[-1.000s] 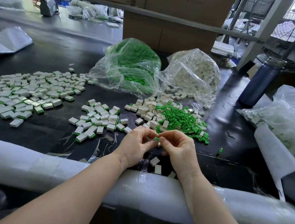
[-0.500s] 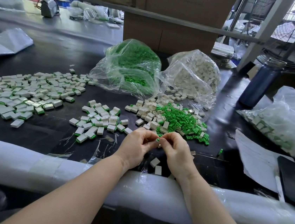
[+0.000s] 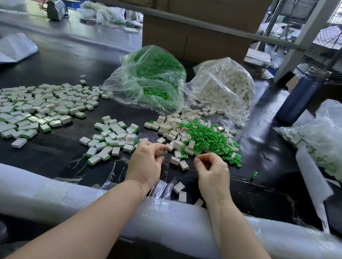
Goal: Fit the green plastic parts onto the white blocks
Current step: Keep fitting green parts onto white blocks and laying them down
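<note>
My left hand [image 3: 147,163] and right hand [image 3: 212,172] hover apart, fingers curled, just beyond the padded near edge of the black table [image 3: 56,154], close before the loose white blocks [image 3: 172,129] and green plastic parts [image 3: 209,138], with finished blocks [image 3: 29,109] spread toward the left edge.

Green plastic parts [image 3: 211,139] — small, loose, heaped at desk centre, touching a scatter of bare white blocks [image 3: 171,129]. More in two clear bags behind — green bag [image 3: 148,77], white-block bag [image 3: 224,86]. Fitted blocks [image 3: 29,109] spread left.
</note>
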A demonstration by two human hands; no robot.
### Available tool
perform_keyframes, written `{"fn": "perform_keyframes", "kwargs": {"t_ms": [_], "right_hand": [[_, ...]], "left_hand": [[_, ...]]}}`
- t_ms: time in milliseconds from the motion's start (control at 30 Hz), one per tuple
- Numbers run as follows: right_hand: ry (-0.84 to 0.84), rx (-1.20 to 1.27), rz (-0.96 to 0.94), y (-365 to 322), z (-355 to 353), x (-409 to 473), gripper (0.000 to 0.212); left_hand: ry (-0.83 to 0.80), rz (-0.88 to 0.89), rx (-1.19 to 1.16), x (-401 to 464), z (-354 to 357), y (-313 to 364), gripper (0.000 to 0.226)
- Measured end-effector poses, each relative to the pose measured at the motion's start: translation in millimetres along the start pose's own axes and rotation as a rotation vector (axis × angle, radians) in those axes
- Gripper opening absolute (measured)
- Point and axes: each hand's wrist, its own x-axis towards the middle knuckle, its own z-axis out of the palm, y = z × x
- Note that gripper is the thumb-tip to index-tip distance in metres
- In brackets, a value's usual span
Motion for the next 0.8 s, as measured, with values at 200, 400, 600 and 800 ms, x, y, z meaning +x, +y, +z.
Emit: {"fn": "perform_keyframes", "kwargs": {"t_ms": [200, 400, 600, 800], "right_hand": [[-0.010, -0.055, 0.009, 0, 1, 1, 0.010], [-0.025, -0.154, 0.023, 3, 4, 3, 0.011], [-0.107, -0.337, -0.040, 4, 9, 4, 0.048], [-0.176, -0.527, -0.081, 2, 14, 4, 0.046]], "left_hand": [[-0.047, -0.059, 0.189, 2, 5, -5, 0.038], [-0.059, -0.109, 0.419, 2, 6, -2, 0.034], [-0.154, 0.220, 0.428, -2, 10, -1, 0.045], [-0.217, 0.257, 0.339, -1, 12, -2, 0.032]]}}
